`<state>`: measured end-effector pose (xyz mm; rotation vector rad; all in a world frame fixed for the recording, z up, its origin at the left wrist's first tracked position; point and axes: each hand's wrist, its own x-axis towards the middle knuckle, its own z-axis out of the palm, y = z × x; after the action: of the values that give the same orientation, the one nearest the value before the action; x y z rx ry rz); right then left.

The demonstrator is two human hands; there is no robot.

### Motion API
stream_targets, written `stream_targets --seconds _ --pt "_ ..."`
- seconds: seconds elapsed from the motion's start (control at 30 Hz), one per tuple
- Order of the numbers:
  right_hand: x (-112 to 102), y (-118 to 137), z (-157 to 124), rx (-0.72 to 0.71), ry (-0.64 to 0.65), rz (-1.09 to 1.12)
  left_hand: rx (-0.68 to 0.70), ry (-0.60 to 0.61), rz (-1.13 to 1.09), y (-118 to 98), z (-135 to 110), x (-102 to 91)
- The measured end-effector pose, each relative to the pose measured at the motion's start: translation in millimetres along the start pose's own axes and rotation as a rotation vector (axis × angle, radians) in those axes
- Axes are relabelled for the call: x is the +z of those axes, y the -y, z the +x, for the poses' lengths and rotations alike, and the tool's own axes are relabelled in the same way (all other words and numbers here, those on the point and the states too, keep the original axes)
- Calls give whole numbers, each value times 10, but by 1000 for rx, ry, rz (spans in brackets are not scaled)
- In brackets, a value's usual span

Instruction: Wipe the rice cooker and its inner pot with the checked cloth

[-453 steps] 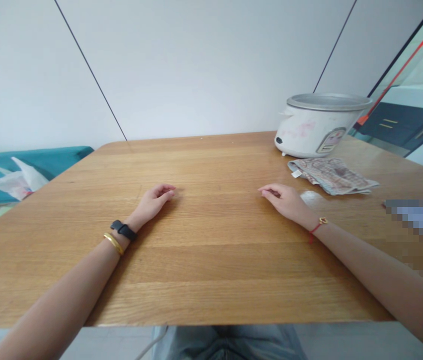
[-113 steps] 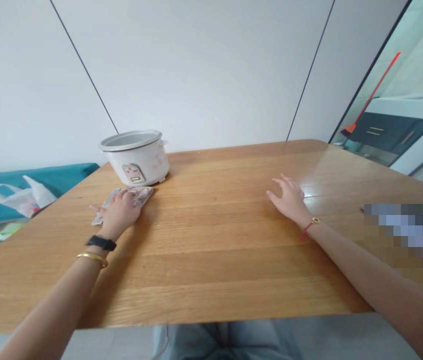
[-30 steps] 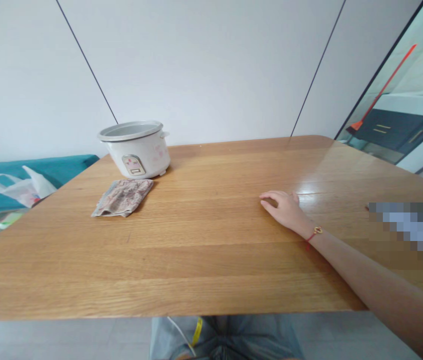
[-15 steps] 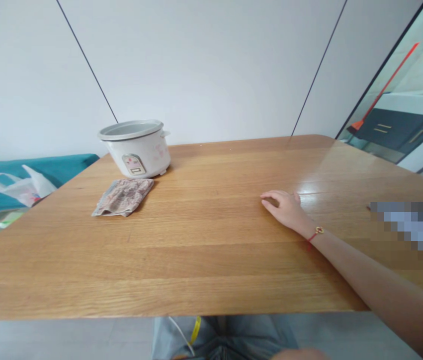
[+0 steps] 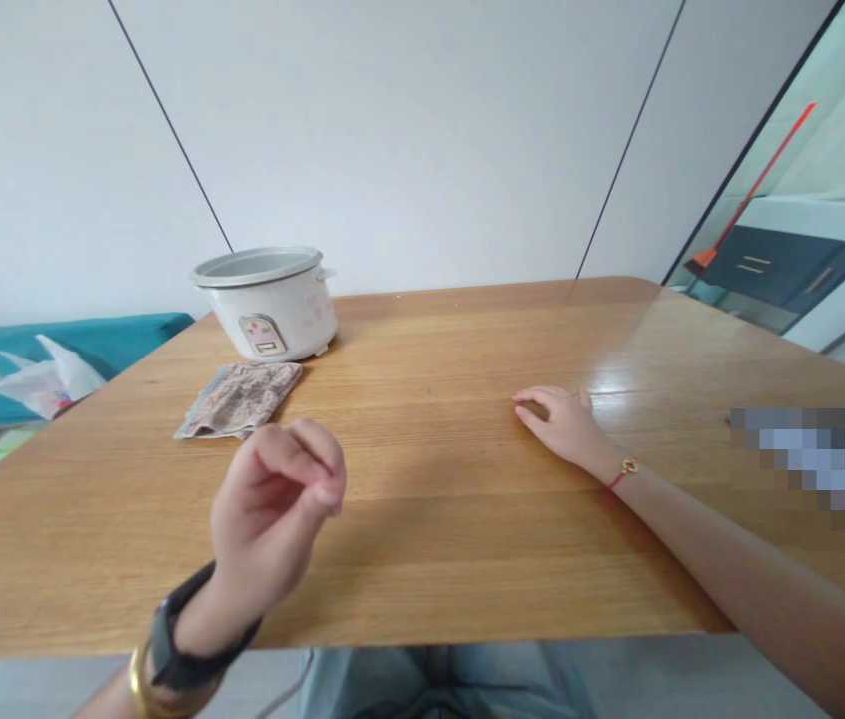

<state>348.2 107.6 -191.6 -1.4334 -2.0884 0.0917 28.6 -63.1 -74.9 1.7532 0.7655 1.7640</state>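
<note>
My left hand (image 5: 273, 504) is raised above the near edge of the wooden table (image 5: 429, 479), fingers curled loosely inward with nothing visible in them. A black band and a gold bangle sit on that wrist. My right hand (image 5: 561, 424) rests palm down on the table to the right of centre, fingers loosely bent, holding nothing. A white rice cooker (image 5: 265, 302) without a lid stands at the far left of the table. A folded patterned cloth (image 5: 237, 399) lies just in front of it, a little beyond my left hand.
A teal sofa (image 5: 55, 345) with a white plastic bag (image 5: 25, 379) sits left of the table. A blurred-out patch (image 5: 819, 469) lies on the table's right side. A doorway at right shows a dark cabinet (image 5: 767, 265) and an orange broom handle (image 5: 752, 185). White wall behind.
My left hand, out of sight half a second ago, has come up into view over the table's near edge. The right hand, cooker and cloth have stayed in place.
</note>
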Motion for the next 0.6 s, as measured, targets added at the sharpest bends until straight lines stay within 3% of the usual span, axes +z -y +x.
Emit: stream_targets --seconds 0.03,0.13,0.27,0.4,0.6 --pt "1 2 3 2 2 0 -14 16 96 142 92 -144" --pt "-1 7 6 14 -1 -2 -247 74 425 585 367 -575" --pt "-10 6 6 38 -6 2 -378 -35 570 1106 500 -931" --pt "-10 -7 12 44 -5 -3 -527 -102 455 1349 375 -1032" --pt "-4 -61 10 40 -41 -4 -596 -82 350 1368 298 -1035"
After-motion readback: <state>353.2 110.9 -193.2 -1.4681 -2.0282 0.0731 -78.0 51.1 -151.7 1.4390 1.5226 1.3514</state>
